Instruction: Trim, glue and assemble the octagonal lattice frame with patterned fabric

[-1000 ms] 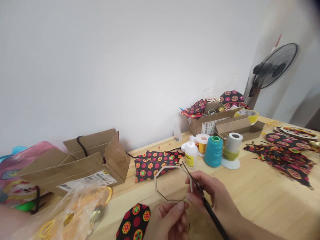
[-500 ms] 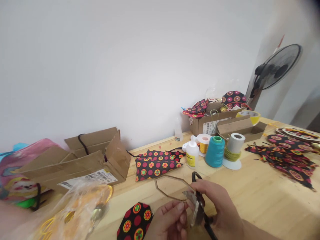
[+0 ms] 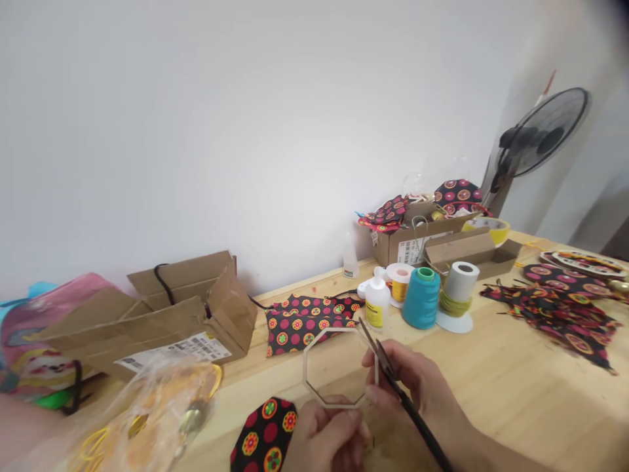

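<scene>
A thin, pale octagonal frame (image 3: 305,367) is held up over the table. My left hand (image 3: 331,432) pinches its lower edge between thumb and fingers. Black-handled scissors (image 3: 415,416) lie in my right hand (image 3: 427,390), blades pointing up and left across the frame's right side. The fingertips of that hand also touch the frame there. On the table beside my left hand rests an octagonal piece of black fabric (image 3: 265,436) with bright floral dots. Matching patterned fabric (image 3: 307,324) lies behind the frame.
A white bottle with a yellow label (image 3: 377,305), a teal thread cone (image 3: 421,301) and a spool with green cord (image 3: 455,303) stand behind my right hand. An open cardboard box (image 3: 167,321) and a plastic bag (image 3: 157,406) are left. Fabric scraps (image 3: 565,321) lie right.
The frame has tilted up to face me, showing its full octagon. My right hand has turned the scissors so their blades point up and left, and its fingers now reach the frame.
</scene>
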A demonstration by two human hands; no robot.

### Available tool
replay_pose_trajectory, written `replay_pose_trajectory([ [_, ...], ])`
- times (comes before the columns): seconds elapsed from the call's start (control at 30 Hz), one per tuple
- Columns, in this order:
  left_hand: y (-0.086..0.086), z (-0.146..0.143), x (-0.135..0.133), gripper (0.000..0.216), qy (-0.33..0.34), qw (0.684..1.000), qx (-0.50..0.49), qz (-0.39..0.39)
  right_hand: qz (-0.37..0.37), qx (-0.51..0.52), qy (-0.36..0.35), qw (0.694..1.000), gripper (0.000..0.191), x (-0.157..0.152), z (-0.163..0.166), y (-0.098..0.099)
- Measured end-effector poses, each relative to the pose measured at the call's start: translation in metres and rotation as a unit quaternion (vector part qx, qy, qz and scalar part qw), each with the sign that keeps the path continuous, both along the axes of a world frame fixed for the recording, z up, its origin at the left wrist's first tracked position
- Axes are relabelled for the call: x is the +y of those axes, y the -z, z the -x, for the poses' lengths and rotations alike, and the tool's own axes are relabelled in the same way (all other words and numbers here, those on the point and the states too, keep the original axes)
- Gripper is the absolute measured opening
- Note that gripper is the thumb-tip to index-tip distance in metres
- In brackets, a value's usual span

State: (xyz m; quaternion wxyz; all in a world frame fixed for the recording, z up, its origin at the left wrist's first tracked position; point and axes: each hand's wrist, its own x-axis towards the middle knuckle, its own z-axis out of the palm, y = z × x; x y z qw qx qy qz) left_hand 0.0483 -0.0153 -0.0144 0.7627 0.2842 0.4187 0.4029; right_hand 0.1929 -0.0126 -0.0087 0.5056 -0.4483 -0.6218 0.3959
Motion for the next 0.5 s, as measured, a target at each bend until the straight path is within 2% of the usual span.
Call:
replay_pose_trajectory([
  [0.13,-0.002,0.008,0.001,0.027,-0.002,0.996,0.077,-0.045,0.079,0.063,-0.025,0.995,0.018,0.003,0.0,-0.011],
  [0.27,-0.003,0.006,0.004,0.018,0.026,0.992,0.116,-0.05,0.098,0.045,-0.057,0.993,0.019,0.004,-0.001,-0.012],
  [0.4,-0.004,0.002,0.004,0.017,0.032,0.99,0.129,-0.045,0.063,-0.03,-0.062,0.996,0.016,0.01,-0.008,-0.007],
  [0.5,-0.006,0.003,0.006,0.023,-0.003,0.99,0.125,-0.061,0.014,-0.154,-0.016,0.988,0.017,0.015,-0.018,-0.004],
])
